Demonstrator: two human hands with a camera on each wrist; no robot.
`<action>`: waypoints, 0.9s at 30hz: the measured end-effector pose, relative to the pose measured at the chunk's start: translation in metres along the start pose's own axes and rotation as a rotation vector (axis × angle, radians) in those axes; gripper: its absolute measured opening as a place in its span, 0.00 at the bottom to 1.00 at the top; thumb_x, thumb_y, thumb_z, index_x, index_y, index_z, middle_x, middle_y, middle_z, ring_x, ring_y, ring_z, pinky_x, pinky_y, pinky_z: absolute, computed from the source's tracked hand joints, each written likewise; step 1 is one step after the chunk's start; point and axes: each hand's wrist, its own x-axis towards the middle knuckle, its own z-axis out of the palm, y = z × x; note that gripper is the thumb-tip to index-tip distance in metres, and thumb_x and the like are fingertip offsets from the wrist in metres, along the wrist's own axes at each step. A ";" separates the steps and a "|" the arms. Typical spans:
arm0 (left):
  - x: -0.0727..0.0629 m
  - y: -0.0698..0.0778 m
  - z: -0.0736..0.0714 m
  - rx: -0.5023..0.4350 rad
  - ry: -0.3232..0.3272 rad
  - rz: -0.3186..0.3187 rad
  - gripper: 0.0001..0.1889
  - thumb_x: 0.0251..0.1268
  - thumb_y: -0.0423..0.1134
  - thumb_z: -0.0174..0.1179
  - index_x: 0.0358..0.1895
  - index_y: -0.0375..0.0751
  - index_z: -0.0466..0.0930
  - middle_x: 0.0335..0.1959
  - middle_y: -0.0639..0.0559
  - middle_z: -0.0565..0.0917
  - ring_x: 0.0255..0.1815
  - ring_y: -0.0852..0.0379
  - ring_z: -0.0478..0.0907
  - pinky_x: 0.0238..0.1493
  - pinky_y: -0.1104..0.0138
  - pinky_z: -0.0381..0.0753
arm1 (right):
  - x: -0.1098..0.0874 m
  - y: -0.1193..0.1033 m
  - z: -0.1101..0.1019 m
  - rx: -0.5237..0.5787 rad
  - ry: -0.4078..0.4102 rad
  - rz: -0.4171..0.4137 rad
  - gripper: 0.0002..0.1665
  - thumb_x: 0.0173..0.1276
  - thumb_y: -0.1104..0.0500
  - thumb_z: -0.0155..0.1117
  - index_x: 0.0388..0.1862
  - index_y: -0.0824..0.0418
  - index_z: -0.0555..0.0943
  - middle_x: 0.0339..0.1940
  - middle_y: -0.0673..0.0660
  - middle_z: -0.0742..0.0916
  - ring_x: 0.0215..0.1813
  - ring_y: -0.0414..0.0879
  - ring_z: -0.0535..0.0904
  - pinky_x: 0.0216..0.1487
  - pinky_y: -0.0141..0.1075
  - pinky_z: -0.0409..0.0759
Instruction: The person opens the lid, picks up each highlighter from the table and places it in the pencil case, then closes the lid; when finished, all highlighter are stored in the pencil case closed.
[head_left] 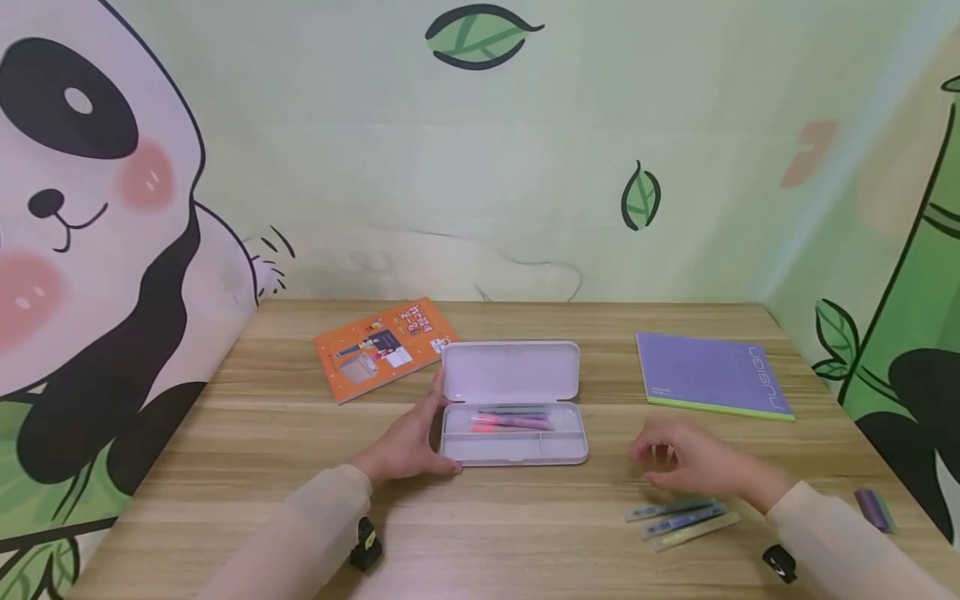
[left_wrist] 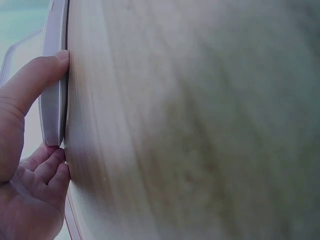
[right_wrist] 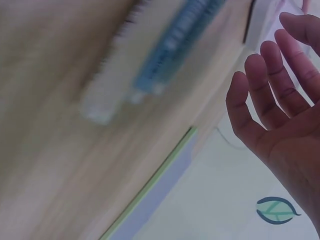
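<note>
An open white pencil case [head_left: 491,448] stands in the middle of the table, its lid [head_left: 512,372] tipped back. Pink, purple and dark pens [head_left: 513,422] lie in its long rear compartment. My left hand [head_left: 405,442] grips the case's left end; in the left wrist view the thumb [left_wrist: 47,70] presses the front side and the fingers [left_wrist: 50,170] bend round the corner. To the right of the case, my right hand [head_left: 697,458] hovers with loosely bent fingers and holds nothing. Just below it lie a green, a blue and a yellow highlighter [head_left: 697,537].
An orange booklet [head_left: 360,350] lies behind the case on the left, reaching its lid. At the back right is a purple notebook [head_left: 705,375] with a green edge. Some dark purple and green pieces [head_left: 873,510] sit by the right table edge. A panda-printed wall [head_left: 360,167] encloses the table.
</note>
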 end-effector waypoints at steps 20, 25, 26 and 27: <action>0.000 0.000 0.000 0.019 0.007 -0.001 0.74 0.35 0.43 0.82 0.78 0.54 0.26 0.64 0.46 0.72 0.69 0.51 0.65 0.76 0.54 0.56 | -0.021 0.008 0.018 0.002 -0.092 0.043 0.11 0.56 0.64 0.71 0.34 0.49 0.82 0.32 0.43 0.80 0.33 0.32 0.73 0.33 0.28 0.77; 0.000 0.001 0.000 0.013 0.003 -0.008 0.74 0.36 0.43 0.81 0.78 0.55 0.25 0.65 0.47 0.71 0.70 0.51 0.64 0.76 0.54 0.55 | -0.018 0.008 0.018 -0.010 -0.076 0.056 0.10 0.57 0.65 0.70 0.33 0.50 0.82 0.31 0.42 0.81 0.32 0.31 0.73 0.31 0.28 0.76; 0.000 0.001 0.000 0.013 0.002 -0.010 0.74 0.36 0.43 0.81 0.78 0.55 0.25 0.66 0.47 0.71 0.70 0.51 0.64 0.76 0.54 0.55 | -0.017 0.008 0.018 -0.013 -0.074 0.054 0.10 0.57 0.65 0.70 0.33 0.51 0.82 0.30 0.42 0.81 0.32 0.31 0.73 0.31 0.28 0.76; 0.000 0.001 0.000 0.011 0.001 -0.011 0.74 0.36 0.43 0.81 0.78 0.56 0.25 0.66 0.47 0.71 0.70 0.52 0.63 0.76 0.54 0.54 | -0.015 0.008 0.017 -0.019 -0.072 0.051 0.10 0.57 0.65 0.70 0.33 0.51 0.82 0.30 0.42 0.81 0.32 0.31 0.72 0.31 0.28 0.76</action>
